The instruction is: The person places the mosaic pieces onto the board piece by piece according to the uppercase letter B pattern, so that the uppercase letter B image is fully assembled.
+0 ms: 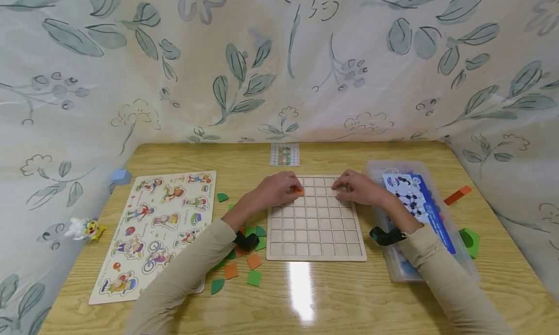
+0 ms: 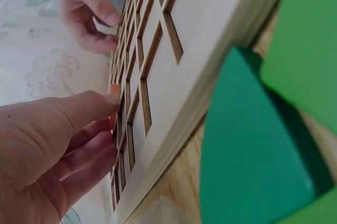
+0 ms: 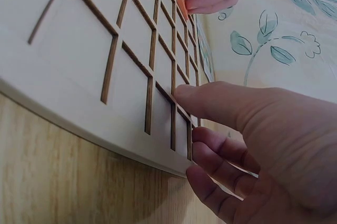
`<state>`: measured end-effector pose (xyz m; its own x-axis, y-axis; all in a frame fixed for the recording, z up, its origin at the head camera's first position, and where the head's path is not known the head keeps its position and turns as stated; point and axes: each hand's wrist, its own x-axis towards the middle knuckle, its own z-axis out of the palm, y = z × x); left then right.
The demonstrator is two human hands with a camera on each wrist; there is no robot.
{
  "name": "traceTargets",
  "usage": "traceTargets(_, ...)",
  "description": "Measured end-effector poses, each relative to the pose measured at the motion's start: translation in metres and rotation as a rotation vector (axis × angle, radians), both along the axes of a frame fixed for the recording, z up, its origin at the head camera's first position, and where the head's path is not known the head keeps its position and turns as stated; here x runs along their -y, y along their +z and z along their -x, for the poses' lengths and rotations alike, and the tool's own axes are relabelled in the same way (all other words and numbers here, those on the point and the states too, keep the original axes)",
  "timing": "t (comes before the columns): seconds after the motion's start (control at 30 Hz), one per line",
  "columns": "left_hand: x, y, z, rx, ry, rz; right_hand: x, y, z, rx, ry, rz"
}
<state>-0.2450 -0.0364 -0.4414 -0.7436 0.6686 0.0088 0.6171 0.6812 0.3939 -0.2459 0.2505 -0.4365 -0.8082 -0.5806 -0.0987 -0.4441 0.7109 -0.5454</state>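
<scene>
A pale wooden grid board (image 1: 316, 250) with square cells lies in the middle of the table. My left hand (image 1: 279, 189) pinches a small orange tile (image 1: 299, 191) over a cell near the board's far left corner; the orange tile (image 2: 113, 90) shows at its fingertips in the left wrist view and as an orange tile (image 3: 180, 0) in the right wrist view. My right hand (image 1: 351, 188) rests on the board's far right part, thumb (image 3: 210, 100) pressed on the grid board (image 3: 79, 50), fingers curled at its edge.
A pattern card (image 1: 284, 154) lies beyond the board. Several green and orange tiles (image 1: 244, 269) are scattered at its left. A cartoon puzzle board (image 1: 157, 228) lies further left. A clear plastic box (image 1: 419, 218) stands right, with an orange piece (image 1: 457, 195) and green piece (image 1: 470, 240) beyond it.
</scene>
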Motion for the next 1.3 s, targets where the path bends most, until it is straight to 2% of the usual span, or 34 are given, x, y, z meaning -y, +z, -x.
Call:
traceTargets(0.3, -0.002, 0.002, 0.002, 0.061, 0.048, 0.013, -0.001, 0.0, 0.0, 0.009, 0.004, 0.003)
traceTargets(0.53, -0.002, 0.001, 0.003, 0.078, 0.025, 0.005, -0.001, 0.0, -0.001, 0.005, -0.009, 0.009)
traceTargets(0.67, 0.005, -0.001, 0.0, 0.129, 0.013, -0.067, 0.0, -0.003, -0.002, 0.01, -0.015, 0.009)
traceTargets(0.77, 0.017, 0.003, -0.006, 0.176, 0.031, -0.134, 0.002, -0.003, -0.002, 0.023, -0.013, 0.011)
traceTargets(1.03, 0.071, 0.021, -0.035, 0.18, 0.043, -0.197, 0.003, 0.004, -0.001, 0.01, -0.005, -0.004)
traceTargets(1.3, 0.124, 0.029, -0.056, 0.16, 0.114, -0.189, 0.002, 0.002, 0.0, 0.012, -0.006, 0.002)
